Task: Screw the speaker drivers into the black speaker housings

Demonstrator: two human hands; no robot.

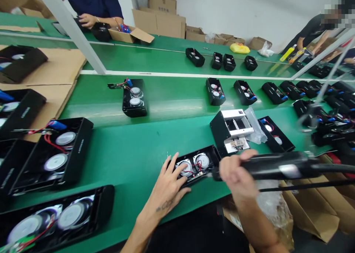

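on the near edge of the green conveyor belt (124, 160), an open black speaker housing (206, 155) lies with its inside facing up, showing two round speaker drivers (202, 160) and thin red and black wires (198, 166). the left hand (169, 184) holds it from the left, fingers spread and pressing down on the housing near the left driver. the right hand (235, 173) is closed around a black electric screwdriver (280, 166), which lies almost level, with its front end toward the housing's right side. the hand hides the tip, so i can't tell whether it touches anything. a black cable (332, 168) runs off to the right.

the main risk seems to be a slip: with the tip so close, it could nick the wires or dent a driver. the housing is held only by hand, so a sideways push could make it skid on the smooth belt. the left fingers are also near that work.

just beyond, a black-and-white fixture (231, 129) stands beside a clear plastic bag (255, 125) and a second open housing (276, 134). more housings line the belt to the left (50, 153) and far right (330, 109). at the far left, a co-worker's hand (87, 20) is near a cardboard box (119, 35) holding blue parts.
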